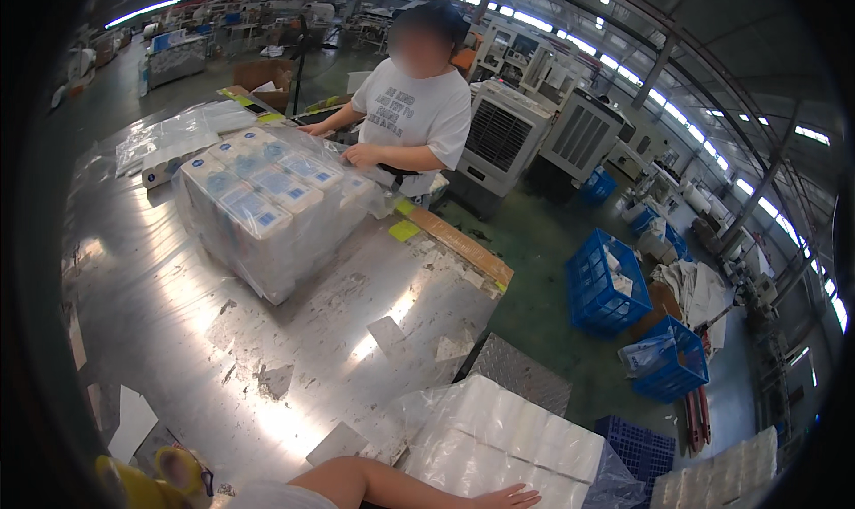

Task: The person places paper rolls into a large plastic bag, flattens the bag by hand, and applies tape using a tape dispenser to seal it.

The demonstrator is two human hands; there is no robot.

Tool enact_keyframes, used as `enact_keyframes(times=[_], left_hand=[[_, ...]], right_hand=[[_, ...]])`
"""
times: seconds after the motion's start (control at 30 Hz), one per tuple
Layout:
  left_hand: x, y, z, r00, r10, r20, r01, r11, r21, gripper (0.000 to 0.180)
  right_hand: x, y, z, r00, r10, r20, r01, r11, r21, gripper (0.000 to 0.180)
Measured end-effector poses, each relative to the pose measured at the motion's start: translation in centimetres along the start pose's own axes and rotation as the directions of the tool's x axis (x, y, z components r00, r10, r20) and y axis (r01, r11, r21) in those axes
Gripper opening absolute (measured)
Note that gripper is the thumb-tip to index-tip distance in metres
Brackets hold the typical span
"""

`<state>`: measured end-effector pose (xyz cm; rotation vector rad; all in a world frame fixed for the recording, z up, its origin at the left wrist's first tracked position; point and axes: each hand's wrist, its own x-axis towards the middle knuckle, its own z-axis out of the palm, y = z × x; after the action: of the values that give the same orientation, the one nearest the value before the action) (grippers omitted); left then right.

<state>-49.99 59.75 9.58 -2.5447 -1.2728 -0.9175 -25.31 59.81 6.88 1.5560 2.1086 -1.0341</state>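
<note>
My left hand lies palm down, fingers stretched out, on a large clear-plastic-wrapped bundle of white packs at the lower right. The arm reaches across from the lower left, bent at the elbow. Only part of the hand shows above the lower edge. My right hand is out of view. Across the metal table, a clear plastic bag covers a block of white packs with blue labels. A co-worker in a white T-shirt stands behind it, one hand at the bag's open end.
Yellow tape rolls sit at the near left. Flat plastic bags lie at the table's far left. Blue crates and a dark blue pallet stand on the floor to the right. A grey air cooler stands behind the co-worker.
</note>
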Motion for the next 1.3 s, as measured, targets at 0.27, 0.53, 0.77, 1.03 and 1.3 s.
enact_keyframes(times=[0.27,0.53,0.77,1.03,1.3], left_hand=[[0.8,0.3,-0.5,0.998,-0.052,0.031,0.051,0.998,0.024,0.039],[-0.7,2.3,2.3,0.895,0.406,-0.185,-0.419,0.907,-0.035,0.037],[-3.0,2.0,4.5,0.930,0.366,-0.036,-0.361,0.889,-0.281,0.041],[-4.0,0.6,6.4,0.934,0.136,0.332,0.048,0.871,-0.490,0.042],[-6.8,2.8,10.7,0.406,0.208,0.890,0.653,0.616,-0.442,0.043]], right_hand=[[-0.3,6.9,3.4,0.999,0.012,0.053,-0.023,0.979,0.204,0.046],[-3.0,5.4,3.1,1.000,0.005,0.005,-0.005,0.984,0.177,0.047],[-2.0,9.0,5.2,0.988,0.145,-0.050,-0.140,0.986,0.092,0.053],[-1.6,11.5,8.5,0.966,0.259,-0.004,-0.258,0.965,0.033,0.057],[-4.5,8.4,8.3,0.909,0.404,-0.105,-0.390,0.911,0.132,0.038]])
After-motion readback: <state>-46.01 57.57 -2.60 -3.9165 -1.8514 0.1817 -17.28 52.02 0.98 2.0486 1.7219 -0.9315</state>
